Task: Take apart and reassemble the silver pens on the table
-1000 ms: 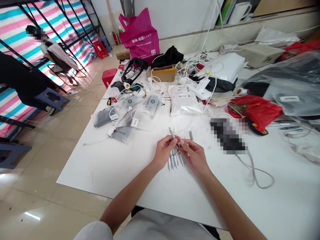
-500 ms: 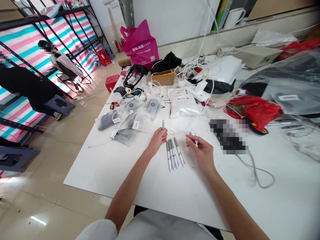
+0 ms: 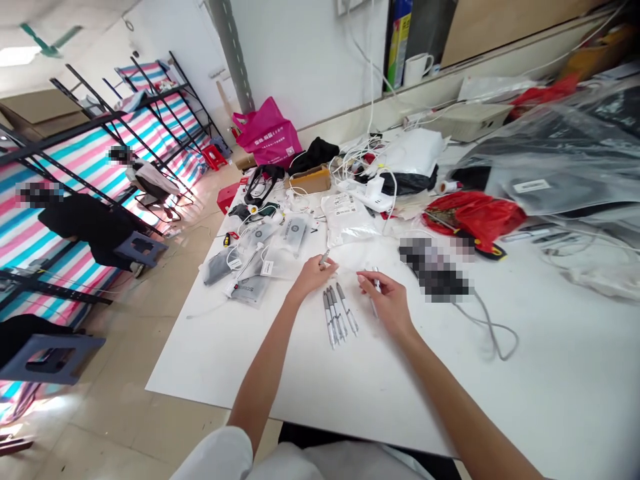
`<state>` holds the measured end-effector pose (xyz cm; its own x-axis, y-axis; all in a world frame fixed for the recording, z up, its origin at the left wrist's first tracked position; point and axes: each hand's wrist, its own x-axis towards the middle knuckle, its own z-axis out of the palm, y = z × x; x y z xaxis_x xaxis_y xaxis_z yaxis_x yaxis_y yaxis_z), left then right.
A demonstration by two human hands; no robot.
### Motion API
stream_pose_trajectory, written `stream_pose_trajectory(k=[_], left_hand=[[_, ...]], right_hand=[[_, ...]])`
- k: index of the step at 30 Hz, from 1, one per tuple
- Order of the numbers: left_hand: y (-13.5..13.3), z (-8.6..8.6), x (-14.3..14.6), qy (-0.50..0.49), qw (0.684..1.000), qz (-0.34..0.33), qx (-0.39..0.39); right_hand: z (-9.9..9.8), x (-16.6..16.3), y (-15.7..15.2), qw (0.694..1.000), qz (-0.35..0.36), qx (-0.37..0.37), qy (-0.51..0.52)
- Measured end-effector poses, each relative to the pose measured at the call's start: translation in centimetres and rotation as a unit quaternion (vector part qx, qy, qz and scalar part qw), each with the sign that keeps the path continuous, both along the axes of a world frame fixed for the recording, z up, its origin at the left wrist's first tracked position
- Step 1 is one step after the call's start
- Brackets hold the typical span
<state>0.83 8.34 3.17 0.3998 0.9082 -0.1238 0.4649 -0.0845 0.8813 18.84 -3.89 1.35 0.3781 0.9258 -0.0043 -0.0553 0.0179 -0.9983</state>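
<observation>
- Left hand [image 3: 311,277] pinches a grey pen piece [image 3: 324,257]; right hand [image 3: 393,303] holds a silvery pen piece [image 3: 377,281].
- 4 pens [image 3: 339,317] lie between, on white table [image 3: 215,353].
- Likely light, stiff, slick, prone to roll; best pinched at grey grips [image 3: 326,301].

1. Your pens [image 3: 334,317]: smooth, plastic by the look, matt one end, shiny the other.
2. Your table [image 3: 215,360]: smooth, slight sheen.
3. Red bag [image 3: 485,217]: thin glossy plastic, crinkled.
4. White packet [image 3: 347,221]: shiny plastic film, wrinkled.
5. Flat pouches [image 3: 295,231]: frosted plastic, mostly matt.
6. Small box [image 3: 310,181]: matt cardboard.
7. Your sleeve [image 3: 220,453]: soft matt cloth.
8. Floor [image 3: 130,360]: glossy tile.
</observation>
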Motion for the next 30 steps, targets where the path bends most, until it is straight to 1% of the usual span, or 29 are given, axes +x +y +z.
stream_pose_trajectory(k=[6,8,11,14,19,21,23,27,29,30], left_hand=[[0.5,1.1,0.5,0.038,0.995,-0.089,0.030],[0.7,1.4,0.7,0.035,0.994,-0.102,0.035],[0.6,1.7,0.8,0.002,0.995,-0.085,0.048],[-0.3,1.7,0.7,-0.051,0.997,-0.051,0.038],[-3.4,1.3,-0.2,-0.135,0.990,-0.029,-0.019],[-4.7,1.2,-0.7,-0.192,0.978,-0.027,-0.078],[-5.8,1.0,-1.2,-0.208,0.972,-0.024,-0.111],[-6.9,-0.1,-2.1,-0.212,0.967,-0.025,-0.138],[-7.0,-0.9,-2.4,-0.200,0.970,-0.022,-0.133],[-7.1,-1.2,-2.5,-0.192,0.974,-0.019,-0.118]], right_hand=[[-0.4,0.5,0.2,0.999,-0.002,0.012,0.038],[-0.4,0.6,0.3,0.999,0.001,0.017,0.040],[-0.5,0.7,0.4,0.999,-0.001,0.020,0.033],[-0.7,0.7,0.6,0.999,0.004,0.019,0.033],[-0.8,0.2,0.5,1.000,0.020,0.014,0.001],[-0.8,-0.2,0.3,0.999,0.035,0.016,-0.021],[-0.9,-0.6,0.2,0.998,0.054,0.013,-0.039],[-1.3,-1.4,-0.1,0.995,0.069,0.010,-0.071],[-1.5,-1.6,-0.1,0.993,0.076,0.017,-0.088],[-1.6,-1.7,-0.2,0.991,0.085,0.025,-0.100]])
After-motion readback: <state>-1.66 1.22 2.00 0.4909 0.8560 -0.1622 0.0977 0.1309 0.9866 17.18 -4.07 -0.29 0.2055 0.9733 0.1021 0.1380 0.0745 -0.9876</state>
